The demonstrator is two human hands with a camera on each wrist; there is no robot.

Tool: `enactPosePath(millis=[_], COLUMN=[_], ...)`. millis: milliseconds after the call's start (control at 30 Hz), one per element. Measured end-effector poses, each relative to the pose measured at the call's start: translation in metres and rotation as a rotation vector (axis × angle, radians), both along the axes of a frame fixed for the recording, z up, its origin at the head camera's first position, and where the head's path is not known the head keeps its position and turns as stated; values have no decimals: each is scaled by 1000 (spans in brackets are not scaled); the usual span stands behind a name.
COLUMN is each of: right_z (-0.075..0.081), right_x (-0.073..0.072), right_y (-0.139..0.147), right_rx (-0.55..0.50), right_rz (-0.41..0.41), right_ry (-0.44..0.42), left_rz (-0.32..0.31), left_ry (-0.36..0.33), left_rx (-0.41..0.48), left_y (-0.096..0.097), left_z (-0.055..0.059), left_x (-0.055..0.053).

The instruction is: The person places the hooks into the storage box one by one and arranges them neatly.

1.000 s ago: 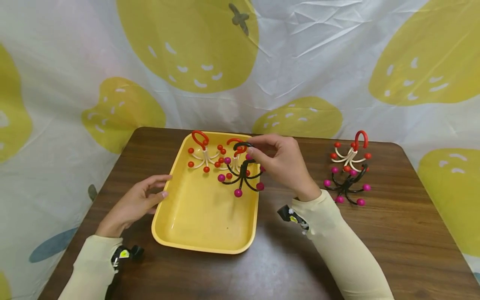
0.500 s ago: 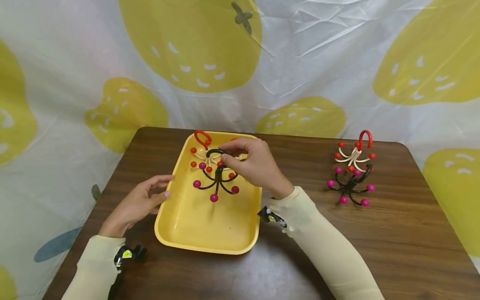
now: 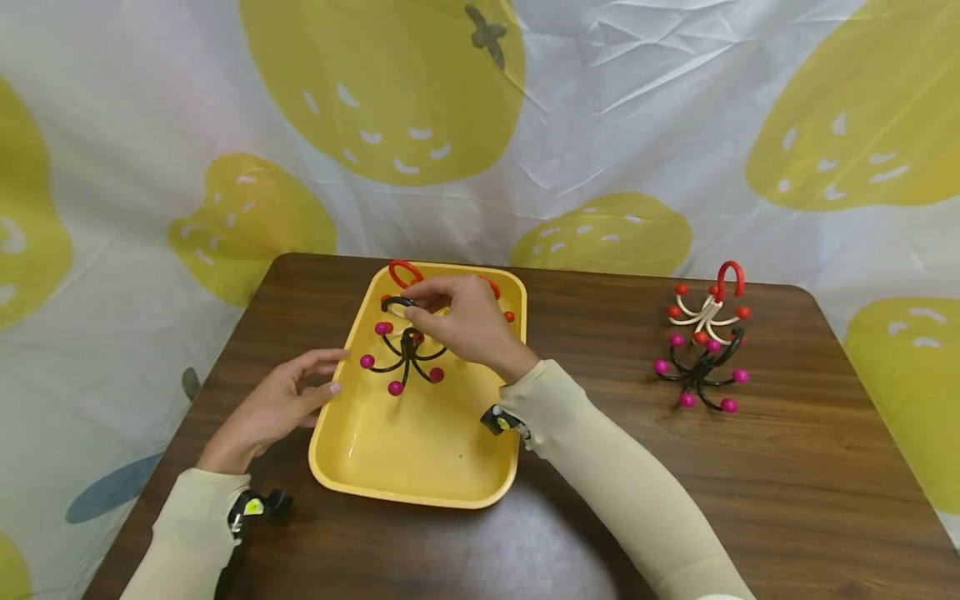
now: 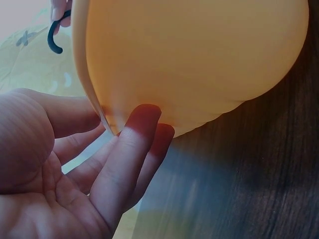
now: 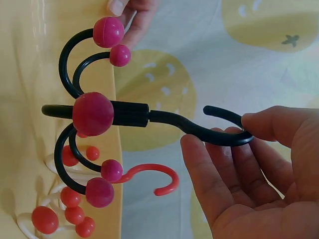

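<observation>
My right hand pinches the curved hook of a black hook hanger with magenta ball tips. It hangs upright over the far left part of the yellow tray, arms downward. Inside the tray's far end stand white hook hangers with red balls; the red hook of one shows at the left, while my right hand largely hides the other. My left hand holds the tray's left side, thumb at the rim and fingertips against the outer wall.
On the table's right side stand a white hanger with red balls and, just in front of it, another black hanger with magenta balls. A fruit-print cloth hangs behind the brown wooden table.
My right hand has carried the black hook hanger leftward across the tray, from its right side to its left. My left hand stays at the tray's rim.
</observation>
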State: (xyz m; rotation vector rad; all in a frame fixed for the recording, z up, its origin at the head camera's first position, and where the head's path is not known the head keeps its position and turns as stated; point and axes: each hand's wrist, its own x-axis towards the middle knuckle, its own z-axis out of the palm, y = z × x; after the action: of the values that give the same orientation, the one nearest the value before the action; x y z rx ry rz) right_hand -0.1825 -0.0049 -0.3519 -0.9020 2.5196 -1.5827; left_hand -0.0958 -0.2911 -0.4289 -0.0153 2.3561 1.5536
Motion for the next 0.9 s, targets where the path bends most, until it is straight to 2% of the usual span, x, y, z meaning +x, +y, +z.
enactPosePath(millis=[500, 900], right_z=[-17, -32], right_x=[-5, -7], right_y=[-20, -27], right_rx=[9, 68], right_rz=[-7, -6], right_ry=[-93, -66], left_rz=[-7, 0], left_ry=[12, 2], left_rx=[22, 27], left_y=[0, 1], left_z=[-1, -1], left_x=[0, 0])
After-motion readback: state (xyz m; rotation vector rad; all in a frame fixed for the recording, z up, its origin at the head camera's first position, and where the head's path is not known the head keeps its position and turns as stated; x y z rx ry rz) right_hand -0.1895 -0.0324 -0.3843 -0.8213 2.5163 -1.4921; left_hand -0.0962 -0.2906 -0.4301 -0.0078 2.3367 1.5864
